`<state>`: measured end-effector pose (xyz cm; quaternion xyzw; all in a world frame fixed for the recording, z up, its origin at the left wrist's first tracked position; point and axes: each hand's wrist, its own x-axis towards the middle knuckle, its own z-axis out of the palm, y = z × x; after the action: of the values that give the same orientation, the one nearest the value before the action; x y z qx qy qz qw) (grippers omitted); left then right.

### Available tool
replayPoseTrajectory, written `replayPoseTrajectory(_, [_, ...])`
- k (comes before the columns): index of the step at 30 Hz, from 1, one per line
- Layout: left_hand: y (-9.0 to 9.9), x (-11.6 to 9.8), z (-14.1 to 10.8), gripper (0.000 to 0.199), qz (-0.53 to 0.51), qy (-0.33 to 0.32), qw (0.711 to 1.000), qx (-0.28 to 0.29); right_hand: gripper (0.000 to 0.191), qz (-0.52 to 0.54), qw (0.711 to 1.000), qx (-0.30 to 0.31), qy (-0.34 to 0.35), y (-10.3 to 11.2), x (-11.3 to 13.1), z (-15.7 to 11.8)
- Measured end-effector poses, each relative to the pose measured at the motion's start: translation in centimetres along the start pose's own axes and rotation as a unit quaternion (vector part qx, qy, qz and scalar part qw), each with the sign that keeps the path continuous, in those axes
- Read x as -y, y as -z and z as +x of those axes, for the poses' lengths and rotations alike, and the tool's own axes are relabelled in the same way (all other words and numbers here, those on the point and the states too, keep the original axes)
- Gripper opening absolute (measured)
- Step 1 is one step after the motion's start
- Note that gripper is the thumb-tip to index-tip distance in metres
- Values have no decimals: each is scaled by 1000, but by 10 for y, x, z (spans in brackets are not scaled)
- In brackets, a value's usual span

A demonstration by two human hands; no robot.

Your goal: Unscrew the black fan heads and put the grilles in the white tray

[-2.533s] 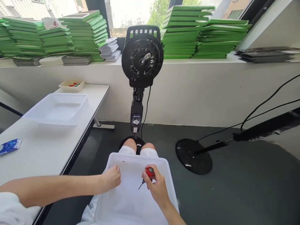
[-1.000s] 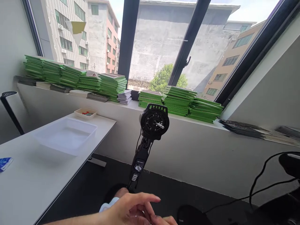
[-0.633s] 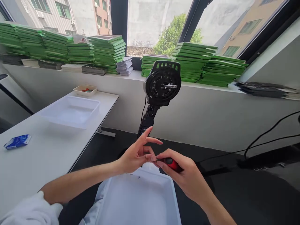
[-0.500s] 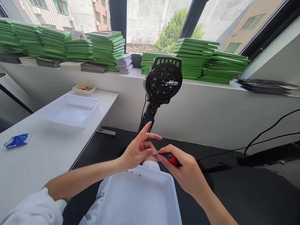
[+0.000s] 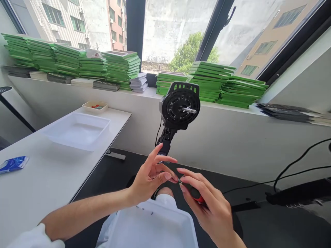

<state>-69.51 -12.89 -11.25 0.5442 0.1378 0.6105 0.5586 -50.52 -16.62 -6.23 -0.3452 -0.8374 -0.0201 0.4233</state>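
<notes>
My right hand (image 5: 210,199) is wrapped round a small screwdriver with a black and red handle (image 5: 197,195), its short metal tip pointing left. My left hand (image 5: 152,175) has its fingers spread, and its lower fingertips are at or very near that tip; nothing I can make out lies in it. Below both hands, a white tray (image 5: 155,229) rests on my lap, with several tiny dark pieces (image 5: 143,208) near its far edge. A black fan motor with a bare metal shaft (image 5: 181,108) stands upright beyond my hands.
To the left is a white table (image 5: 51,175) with a white bin (image 5: 77,131), a small tray of red and green pieces (image 5: 95,106) and a blue packet (image 5: 13,164). Green book stacks (image 5: 121,69) line the sill. Black cables (image 5: 287,155) hang at the right.
The view has tilted up, so things appear lower. My right hand's fingers have opened out somewhat around the screwdriver, and my left thumb has moved off the tip.
</notes>
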Motion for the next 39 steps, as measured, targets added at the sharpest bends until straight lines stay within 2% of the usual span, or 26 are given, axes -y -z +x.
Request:
replayPoseTrajectory(2, [1, -14, 11, 58, 6, -84, 996, -19, 18, -31, 999, -32, -14, 19, -1, 17])
replayPoseTrajectory(4, [3, -30, 29, 50, 31, -160, 985, -57, 10, -71, 994, -75, -31, 39, -3, 45])
replayPoseTrajectory(7, [4, -51, 74, 49, 69, -236, 964, -106, 3, -102, 988, -113, -14, 60, -13, 101])
replayPoseTrajectory(9, [6, -58, 112, 54, 81, -271, 952, -112, 5, -105, 989, -107, 0, 64, -25, 138])
replayPoseTrajectory(11, [8, -59, 153, 57, 95, -288, 947, -107, 9, -107, 990, -90, 0, 63, -41, 168])
replayPoseTrajectory(13, [12, -56, 190, 58, 112, -276, 951, -85, 12, -111, 992, -58, 2, 59, -57, 190])
replayPoseTrajectory(16, [19, -48, 226, 51, 136, -219, 966, 1, 15, -125, 992, 4, 7, 53, -76, 209])
replayPoseTrajectory(18, [22, -43, 233, 46, 150, -181, 971, 30, 17, -140, 989, 38, 9, 51, -82, 215])
replayPoseTrajectory(20, [22, -40, 231, 44, 154, -161, 975, 16, 19, -151, 987, 62, 15, 50, -84, 217])
replayPoseTrajectory(25, [20, -40, 222, 39, 151, -161, 975, -6, 20, -195, 976, 91, 36, 51, -84, 221])
replayPoseTrajectory(32, [23, -41, 230, 33, 160, -166, 973, -6, 16, -271, 955, 122, 17, 50, -78, 232])
replayPoseTrajectory(39, [27, -38, 231, 36, 168, -171, 971, 28, 18, -132, 975, 175, -44, 53, -89, 249])
